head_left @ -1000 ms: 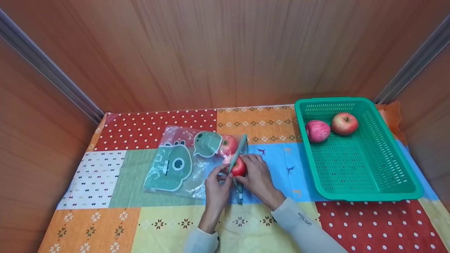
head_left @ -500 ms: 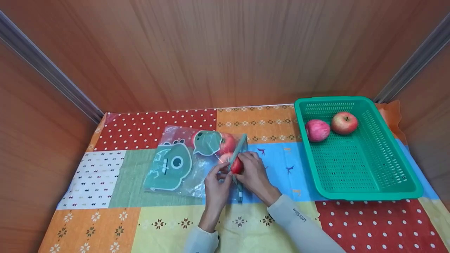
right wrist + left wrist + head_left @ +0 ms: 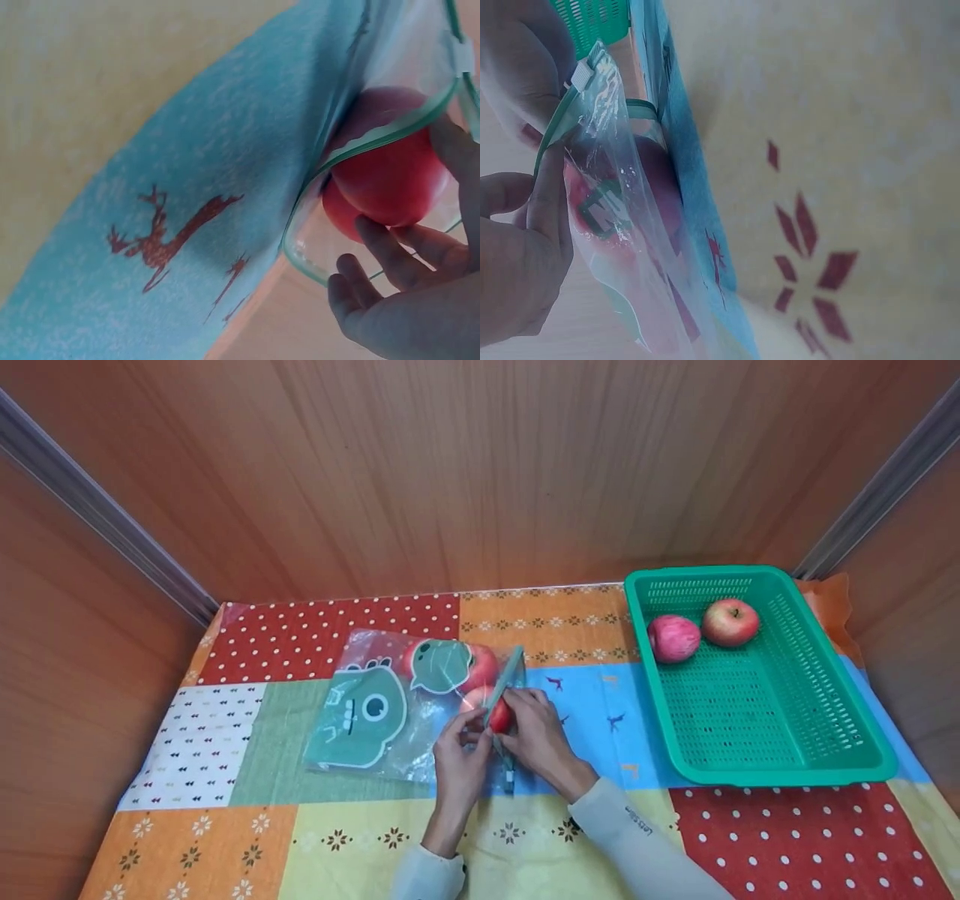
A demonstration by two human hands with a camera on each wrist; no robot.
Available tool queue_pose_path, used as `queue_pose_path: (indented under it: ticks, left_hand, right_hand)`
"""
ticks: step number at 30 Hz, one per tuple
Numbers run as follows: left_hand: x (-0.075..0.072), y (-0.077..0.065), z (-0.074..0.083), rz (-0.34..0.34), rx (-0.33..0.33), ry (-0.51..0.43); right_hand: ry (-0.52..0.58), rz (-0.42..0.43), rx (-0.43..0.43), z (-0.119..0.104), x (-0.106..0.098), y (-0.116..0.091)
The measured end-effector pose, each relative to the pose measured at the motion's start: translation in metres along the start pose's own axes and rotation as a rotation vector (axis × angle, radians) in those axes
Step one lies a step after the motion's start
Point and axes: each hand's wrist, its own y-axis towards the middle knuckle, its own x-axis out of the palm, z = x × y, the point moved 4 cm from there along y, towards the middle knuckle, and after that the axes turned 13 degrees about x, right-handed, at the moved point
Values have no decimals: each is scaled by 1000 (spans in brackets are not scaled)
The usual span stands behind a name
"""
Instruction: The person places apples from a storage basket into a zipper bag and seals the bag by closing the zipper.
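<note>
A clear zip bag (image 3: 424, 735) with green dinosaur prints lies flat, its green-edged mouth facing right. My left hand (image 3: 459, 757) pinches the near side of that mouth between thumb and fingers. At the opening, my right hand (image 3: 541, 739) grips a red apple (image 3: 499, 717). The right wrist view shows this apple (image 3: 394, 180) partly past the green rim, thumb on one side and fingers on the other. Behind it, another apple (image 3: 341, 210) shows deeper in the bag. Several apples (image 3: 484, 669) bulge inside, partly hidden by the print. A white slider (image 3: 582, 75) sits on the zip.
On the right stands a green plastic basket (image 3: 787, 778) holding a pink apple (image 3: 673, 638) and a red-yellow apple (image 3: 730, 622). A patchwork cloth (image 3: 360, 847) covers the table. Wood-grain panels (image 3: 480, 472) close off the back and both sides.
My right hand has pushed the red apple left, further into the bag's mouth. Apples inside have shifted left beneath the print. My left hand keeps its pinch on the rim.
</note>
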Motion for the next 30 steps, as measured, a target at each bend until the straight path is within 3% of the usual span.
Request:
queue_pose_path:
  ticks: [7, 16, 23, 30]
  left_hand:
    - [1, -1, -2, -14, 21, -9]
    - [0, -1, -3, -18, 3, -11]
    - [-1, -2, -3, -22, -1, -24]
    - [-2, -1, -2, -32, -27, 0]
  right_hand:
    - [30, -30, 33, 7, -17, -10]
    - [12, 6, 61, 14, -65, -21]
    - [-36, -12, 129, 14, -101, -29]
    - [-80, 41, 81, 16, -136, -33]
